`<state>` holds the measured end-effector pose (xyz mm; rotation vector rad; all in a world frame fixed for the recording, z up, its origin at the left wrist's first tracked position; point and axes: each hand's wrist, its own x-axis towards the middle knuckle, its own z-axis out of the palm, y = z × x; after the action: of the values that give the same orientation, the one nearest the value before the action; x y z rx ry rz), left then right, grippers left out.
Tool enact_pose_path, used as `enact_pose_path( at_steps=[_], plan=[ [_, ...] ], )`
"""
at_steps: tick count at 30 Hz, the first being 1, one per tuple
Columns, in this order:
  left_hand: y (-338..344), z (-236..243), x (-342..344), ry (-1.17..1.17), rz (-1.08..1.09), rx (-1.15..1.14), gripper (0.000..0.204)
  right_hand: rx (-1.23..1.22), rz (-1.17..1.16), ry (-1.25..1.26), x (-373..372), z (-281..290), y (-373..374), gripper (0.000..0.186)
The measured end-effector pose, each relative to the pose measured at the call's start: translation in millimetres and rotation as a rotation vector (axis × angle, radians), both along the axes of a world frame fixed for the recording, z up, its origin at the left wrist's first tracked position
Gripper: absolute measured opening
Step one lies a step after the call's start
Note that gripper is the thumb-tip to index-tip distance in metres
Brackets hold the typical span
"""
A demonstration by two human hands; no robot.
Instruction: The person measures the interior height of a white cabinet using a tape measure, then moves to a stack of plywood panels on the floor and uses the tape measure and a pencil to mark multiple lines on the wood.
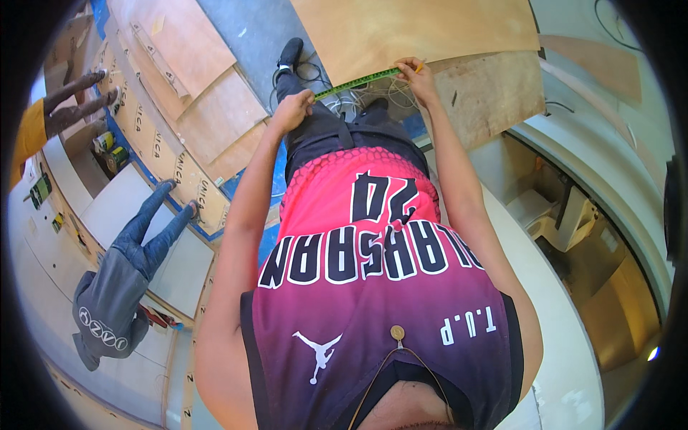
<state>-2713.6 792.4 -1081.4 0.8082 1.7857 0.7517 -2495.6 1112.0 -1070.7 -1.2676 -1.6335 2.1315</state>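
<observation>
A green tape measure blade stretches between my two hands, slanting up toward the right. My left hand is closed around its left end; any case there is hidden by the fingers. At the other end, my right hand pinches the blade close to the edge of a light plywood sheet. A thin yellow pencil sticks out from the right fingers. Beneath that sheet lies a rougher, stained board.
Loose cables lie around my legs and under the tape. More plywood sheets are stacked at the left. Further left, a person in a grey hoodie and another in yellow stand by printed boards. A curved white structure is at the right.
</observation>
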Motion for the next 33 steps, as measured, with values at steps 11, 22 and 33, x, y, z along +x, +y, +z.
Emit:
enact_pose_path(
  at_steps=[11,22,33],
  plan=[
    [-7.1,-7.4,1.8,0.237,-0.061,0.193,0.031,0.324,0.101,-0.13,-16.9,-3.5,-28.2,0.01],
    [30.6,4.7,16.3,0.188,-0.049,0.138,0.024,0.328,0.155,-0.095,-22.9,-4.6,-40.7,0.009],
    [18.8,23.3,5.2,0.354,-0.055,0.159,0.028,0.134,0.26,-0.109,-31.6,16.6,-47.0,0.011]
  ],
)
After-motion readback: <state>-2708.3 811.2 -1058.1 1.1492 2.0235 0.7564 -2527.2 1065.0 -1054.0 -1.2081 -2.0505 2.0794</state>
